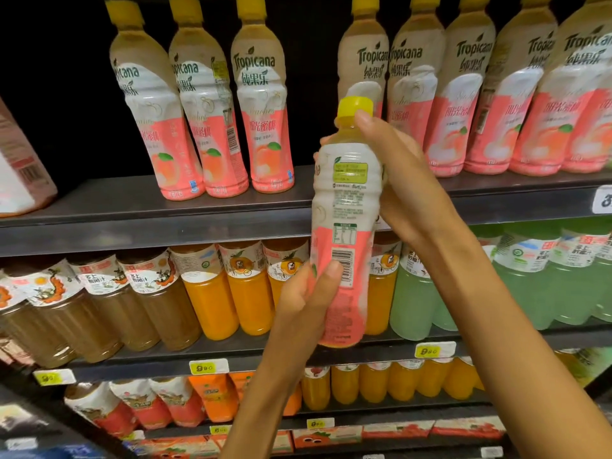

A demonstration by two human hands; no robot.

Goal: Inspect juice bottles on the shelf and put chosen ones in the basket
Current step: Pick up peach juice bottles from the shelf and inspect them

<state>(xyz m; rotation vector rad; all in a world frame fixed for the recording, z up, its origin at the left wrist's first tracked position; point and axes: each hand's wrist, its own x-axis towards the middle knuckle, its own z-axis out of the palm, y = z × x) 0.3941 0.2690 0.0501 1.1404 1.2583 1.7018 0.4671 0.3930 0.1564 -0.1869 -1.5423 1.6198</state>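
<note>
Both hands hold one peach bottle (344, 226) upright before the shelf (149, 226). The right hand (404, 180) wraps its shoulder just below the yellow cap (355, 107); the left hand (308, 293) curls round its pink lower half, thumb beside the barcode. Behind the bottle, peach bottles (261, 104) line the shelf; below it stand orange bottles (212, 293) and green bottles (530, 276).

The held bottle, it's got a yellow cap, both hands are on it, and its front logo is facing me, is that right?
Not quite. The bottle does have a yellow cap, and the left hand grips its lower part while the right hand holds its upper part. But the head view shows its back facing you: small print, nutrition table and barcode, not the front logo.
</note>
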